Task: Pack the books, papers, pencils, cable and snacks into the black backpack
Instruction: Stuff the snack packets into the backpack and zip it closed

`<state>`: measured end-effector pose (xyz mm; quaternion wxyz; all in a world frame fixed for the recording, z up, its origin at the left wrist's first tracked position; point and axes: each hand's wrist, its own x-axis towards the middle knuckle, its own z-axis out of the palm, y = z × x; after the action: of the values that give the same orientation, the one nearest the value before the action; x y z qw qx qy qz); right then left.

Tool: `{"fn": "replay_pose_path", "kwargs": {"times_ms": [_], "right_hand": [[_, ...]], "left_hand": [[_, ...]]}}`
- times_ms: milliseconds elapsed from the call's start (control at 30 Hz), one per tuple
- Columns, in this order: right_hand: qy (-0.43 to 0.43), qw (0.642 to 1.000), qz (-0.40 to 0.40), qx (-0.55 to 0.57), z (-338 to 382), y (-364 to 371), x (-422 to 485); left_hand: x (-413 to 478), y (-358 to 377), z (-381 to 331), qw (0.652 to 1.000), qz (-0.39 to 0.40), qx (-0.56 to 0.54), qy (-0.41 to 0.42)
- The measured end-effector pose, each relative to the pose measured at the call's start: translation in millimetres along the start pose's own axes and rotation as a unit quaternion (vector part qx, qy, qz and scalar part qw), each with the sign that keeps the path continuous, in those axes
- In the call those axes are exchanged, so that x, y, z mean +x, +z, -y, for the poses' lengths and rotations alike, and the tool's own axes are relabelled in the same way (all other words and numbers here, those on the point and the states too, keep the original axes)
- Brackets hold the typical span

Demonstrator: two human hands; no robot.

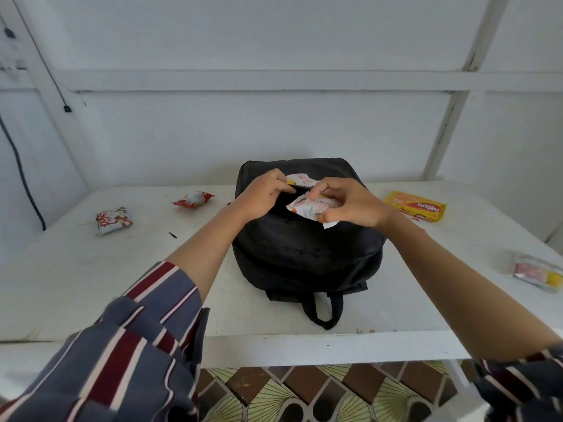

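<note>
Single head-worn wide-angle view, looking forward and down from above the near edge of the white table (91, 287). Close range; table fills mid-frame, wall behind it, patterned floor below it.
</note>
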<state>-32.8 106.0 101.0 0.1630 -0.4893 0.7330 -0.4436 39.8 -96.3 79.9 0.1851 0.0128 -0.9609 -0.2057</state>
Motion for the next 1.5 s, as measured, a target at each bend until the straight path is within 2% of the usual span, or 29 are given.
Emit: {"fn": "replay_pose_path", "kwargs": {"times_ms": [200, 333, 567, 767, 967, 1133, 1300, 1500], "right_hand": [[0.017, 0.991, 0.019, -0.134, -15.7, 18.2, 9.1], [-0.039, 0.959, 0.034, -0.279, -16.7, 21.6, 11.2], [-0.012, 0.961, -0.015, -0.276, -1.6, 12.4, 0.1], [0.016, 0.914, 0.066, -0.401, -6.7, 33.4, 3.8], [-0.005, 0.942, 0.068, -0.329, -13.1, 40.4, 21.3], [-0.019, 0.95, 0.026, -0.31, -13.0, 34.8, 22.0], [-0.006, 0.942, 0.065, -0.329, -12.0, 39.2, 21.3], [0.006, 0.954, 0.083, -0.287, -15.7, 44.7, 41.4]], "left_hand": [[-1.4, -5.0, -4.6, 0.998, 0.001, -0.056, -0.004], [-4.2, -6.5, -3.8, 0.999, 0.009, -0.049, -0.005], [-2.7, -10.3, -5.0, 1.0, 0.025, -0.016, -0.004], [3.0, -12.9, -4.8, 1.0, 0.005, -0.023, 0.003], [7.4, -13.5, -3.3, 0.999, -0.01, -0.032, 0.01], [8.7, -16.4, -1.7, 0.999, -0.013, -0.043, 0.012], [10.6, -14.6, -0.7, 0.999, -0.009, -0.05, 0.014], [9.4, -16.1, 0.2, 0.998, 0.002, -0.061, 0.013]]}}
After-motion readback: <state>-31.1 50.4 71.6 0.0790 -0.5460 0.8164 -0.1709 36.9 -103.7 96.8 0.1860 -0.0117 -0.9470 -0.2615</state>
